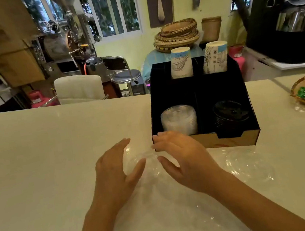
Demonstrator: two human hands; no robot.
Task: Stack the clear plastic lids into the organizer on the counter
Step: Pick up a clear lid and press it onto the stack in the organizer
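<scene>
Both forearms are bare, no sleeves reaching into view. The left hand (115, 173) and right hand (187, 161) wear no gloves. No rings or watch show.

Black organizer (199, 90); clear lids (179, 120); cream counter (53, 151).

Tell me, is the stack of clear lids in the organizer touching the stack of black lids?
Apart. The head view shows the stack of clear lids and the stack of black lids in separate front compartments of the organizer, a dark gap between them.
</scene>
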